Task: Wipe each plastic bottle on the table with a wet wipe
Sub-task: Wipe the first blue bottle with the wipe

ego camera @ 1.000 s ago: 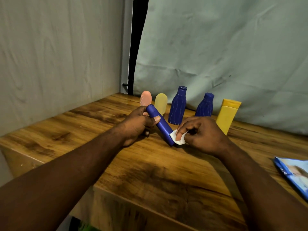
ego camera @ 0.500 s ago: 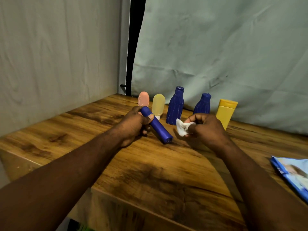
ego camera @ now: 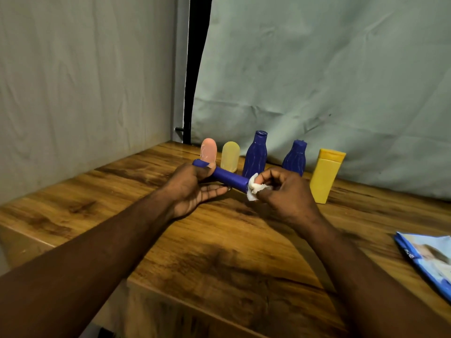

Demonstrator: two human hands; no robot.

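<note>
Wooden table (ego camera: pixel 219 264) below, left hand (ego camera: pixel 192 189) clasps blue tube (ego camera: pixel 229 178), right hand's (ego camera: pixel 285 191) fingers (ego camera: pixel 271 175) pinch wipe (ego camera: pixel 253 191) covering its end.

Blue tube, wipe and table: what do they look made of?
Blue tube: likely plastic, smooth, even colour with a soft sheen. Wipe: thin white fabric-like sheet, crumpled into folds. Table: wood or wood-look laminate, showing grain and dark knots under a slight gloss; which one is unclear.
</note>
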